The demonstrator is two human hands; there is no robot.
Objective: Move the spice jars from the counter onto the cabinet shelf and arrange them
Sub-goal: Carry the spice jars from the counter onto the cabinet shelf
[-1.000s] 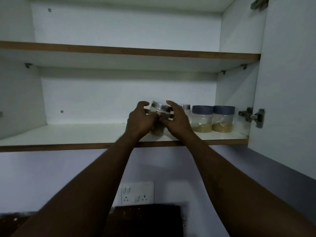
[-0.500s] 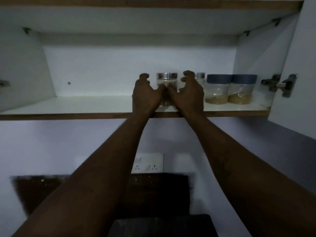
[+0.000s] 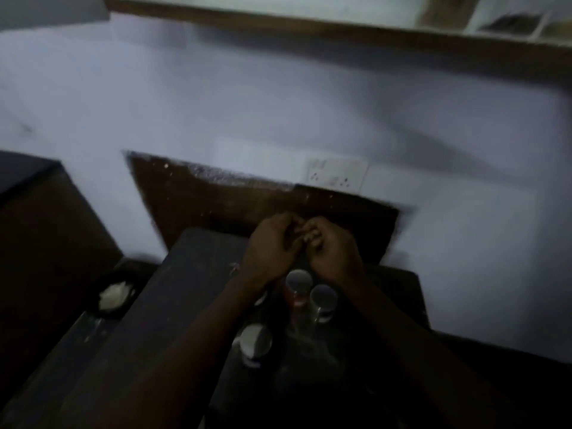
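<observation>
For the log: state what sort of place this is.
Probably a home kitchen, dimly lit: lidded jars stand on a dark counter, a wall socket sits above the backsplash, and a cabinet shelf edge runs overhead.

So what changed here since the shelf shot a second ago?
Both hands, left and right, let go of the jar on the shelf and dropped to the counter, meeting just behind the remaining jars. The view tilted down too. Whether they hold anything is too blurred to tell.
</observation>
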